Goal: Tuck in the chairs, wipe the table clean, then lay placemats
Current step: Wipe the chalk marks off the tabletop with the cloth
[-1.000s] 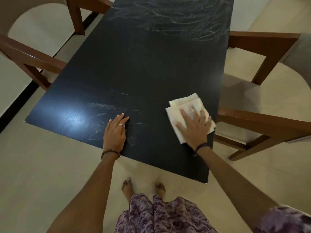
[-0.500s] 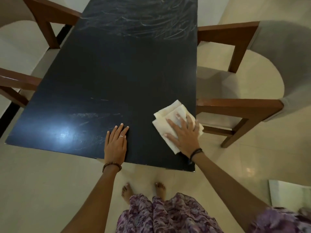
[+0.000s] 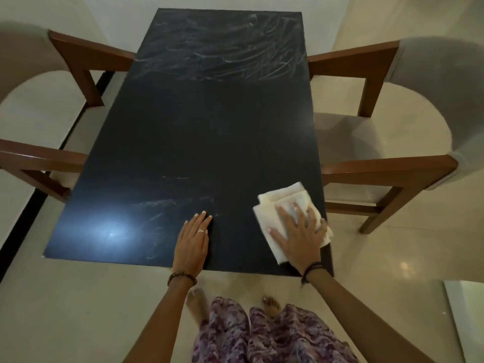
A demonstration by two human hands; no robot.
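A dark rectangular table (image 3: 209, 132) stretches away from me, with white smear marks at its far end and near its front left. A folded white cloth (image 3: 280, 203) lies at the table's near right corner. My right hand (image 3: 298, 234) presses flat on the cloth with fingers spread. Flat on the bare tabletop to the left of the cloth rests my left hand (image 3: 192, 242), fingers straight and together. One wooden chair (image 3: 73, 56) with a pale seat stands at the left side, another chair (image 3: 379, 169) at the right, their armrests reaching the table's edges.
The floor (image 3: 65, 310) is pale glossy tile. A dark strip (image 3: 23, 221) runs along the floor at the left. My bare feet and patterned skirt (image 3: 262, 334) are just in front of the table's near edge.
The view has swung so the table now lies straight ahead with both chairs in sight. My right hand and the cloth stay at the near right corner; the left hand stays flat.
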